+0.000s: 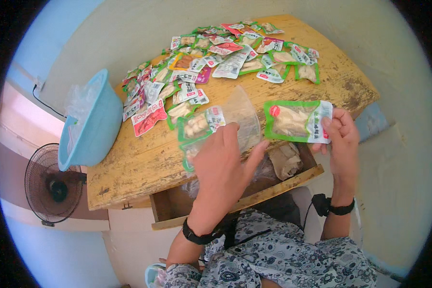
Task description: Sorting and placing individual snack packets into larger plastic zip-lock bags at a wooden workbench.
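Note:
My right hand (340, 133) pinches the printed end of a green-edged vacuum food packet (293, 122) and holds it out flat. Pale food shows through its clear window. My left hand (223, 158) is spread, thumb apart from the fingers, over a clear plastic bag (243, 115) at the table's front. Beneath and beside that hand lie two green-edged packets, the upper packet (198, 126) showing pale pieces; the lower one is partly hidden. Whether these are inside the bag I cannot tell. Farther back, a heap of mixed food packets (230, 68) covers much of the tabletop.
The worn yellow wooden table (129, 180) has a pulled-out drawer (169, 207) in front of me, with a crumpled brown paper packet (286, 160) inside. A light-blue plastic basin (102, 133) with clear bags stands at the left edge. Beyond it is a black fan (54, 183).

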Available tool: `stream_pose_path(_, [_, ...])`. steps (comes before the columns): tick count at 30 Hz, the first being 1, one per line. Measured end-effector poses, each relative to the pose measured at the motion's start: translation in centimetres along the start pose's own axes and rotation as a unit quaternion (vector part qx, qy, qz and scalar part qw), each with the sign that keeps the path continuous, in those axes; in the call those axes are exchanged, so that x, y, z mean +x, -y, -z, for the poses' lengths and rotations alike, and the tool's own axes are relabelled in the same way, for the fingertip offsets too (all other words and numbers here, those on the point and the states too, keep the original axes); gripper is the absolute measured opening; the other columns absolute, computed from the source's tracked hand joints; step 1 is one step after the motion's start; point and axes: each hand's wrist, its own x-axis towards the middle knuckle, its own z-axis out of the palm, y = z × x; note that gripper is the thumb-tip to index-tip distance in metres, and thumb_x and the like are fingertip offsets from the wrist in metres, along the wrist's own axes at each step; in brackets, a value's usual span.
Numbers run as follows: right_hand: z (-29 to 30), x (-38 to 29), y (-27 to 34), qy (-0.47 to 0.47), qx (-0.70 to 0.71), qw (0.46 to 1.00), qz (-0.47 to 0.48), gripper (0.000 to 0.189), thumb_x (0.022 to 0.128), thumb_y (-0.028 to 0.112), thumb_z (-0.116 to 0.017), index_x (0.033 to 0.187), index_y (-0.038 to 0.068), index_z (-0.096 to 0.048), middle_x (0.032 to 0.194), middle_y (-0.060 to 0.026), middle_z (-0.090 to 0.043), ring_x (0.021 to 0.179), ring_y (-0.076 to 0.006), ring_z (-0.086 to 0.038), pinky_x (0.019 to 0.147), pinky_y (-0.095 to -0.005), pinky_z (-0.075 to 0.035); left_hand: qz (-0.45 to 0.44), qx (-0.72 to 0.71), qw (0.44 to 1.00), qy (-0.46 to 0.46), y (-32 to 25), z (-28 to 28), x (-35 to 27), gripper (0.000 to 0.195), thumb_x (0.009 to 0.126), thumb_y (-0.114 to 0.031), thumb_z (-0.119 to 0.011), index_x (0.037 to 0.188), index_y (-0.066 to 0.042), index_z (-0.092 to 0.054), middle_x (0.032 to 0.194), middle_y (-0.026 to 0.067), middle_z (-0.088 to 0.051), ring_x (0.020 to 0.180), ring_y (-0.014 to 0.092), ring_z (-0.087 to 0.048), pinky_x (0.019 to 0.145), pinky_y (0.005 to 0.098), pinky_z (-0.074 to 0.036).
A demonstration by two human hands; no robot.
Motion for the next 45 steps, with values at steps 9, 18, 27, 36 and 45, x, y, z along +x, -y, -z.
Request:
stream_pose_path(9, [-2.7, 0.7, -2.5, 0.001, 0.027, 1.0, -0.006, 0.013, 0.1, 0.011, -0.053, 0.107, 0.001, -0.053, 0.081, -0.0089, -0.069, 0.058, -0.0138, -0.066, 0.044, -0.0226, -0.044, 0.003, 0.026, 1.0, 0.015, 0.3, -2.9, 1.6, 0.027, 0.088, -0.027, -0.069, 0.094, -0.004, -0.057, 0.08, 0.017, -0.066, 0.071, 0.036, -0.065, 0.06, 0.0444, -0.049])
stream_pose_path(18, [-6.1, 2.0, -2.5, 0.138, 0.119, 0.978, -0.105, 0.017, 0.097, 0.009, -0.056, 0.11, -0.001, -0.053, 0.088, -0.0116, -0.069, 0.061, -0.016, -0.068, 0.047, -0.0237, -0.051, -0.006, -0.009, 1.0, -0.021, -0.5, -1.5, 0.7, 0.014, 0.085, -0.009, -0.063, 0.085, -0.004, -0.05, 0.075, 0.0149, -0.06, 0.066, 0.035, -0.064, 0.054, 0.0445, -0.049])
stream_pose_path(27, [-10.1, 3.7, -3.5, 0.248, 0.088, 0.958, -0.114, 0.023, 0.095, 0.011, -0.059, 0.116, 0.0, -0.056, 0.087, -0.0074, -0.068, 0.067, -0.0109, -0.063, 0.05, -0.0235, -0.049, -0.043, -0.079, 0.991, -0.104, -0.2, -1.3, 0.4, 0.009, 0.09, -0.012, -0.062, 0.091, -0.006, -0.056, 0.076, 0.0154, -0.061, 0.068, 0.036, -0.063, 0.057, 0.0455, -0.048])
stream_pose_path(36, [-13.5, 6.5, -5.7, 0.364, -0.07, 0.929, 0.008, 0.03, 0.092, 0.015, -0.066, 0.116, -0.001, -0.063, 0.103, -0.0083, -0.069, 0.09, -0.0153, -0.066, 0.079, -0.0294, -0.054, -0.079, -0.109, 0.986, -0.095, 0.5, -1.9, 0.2, 0.008, 0.087, -0.007, -0.059, 0.092, -0.004, -0.053, 0.078, 0.0156, -0.059, 0.071, 0.035, -0.062, 0.059, 0.0454, -0.049])
stream_pose_path(45, [-15.9, 6.5, -5.3, 0.336, 0.085, 0.929, -0.126, 0.037, 0.088, 0.012, -0.069, 0.12, -0.005, -0.059, 0.107, -0.0093, -0.069, 0.093, -0.0147, -0.066, 0.08, -0.029, -0.056, -0.07, -0.185, 0.978, -0.066, 1.9, -1.9, -0.1, 0.008, 0.091, -0.011, -0.059, 0.095, -0.005, -0.055, 0.079, 0.0186, -0.06, 0.072, 0.039, -0.062, 0.062, 0.0482, -0.048])
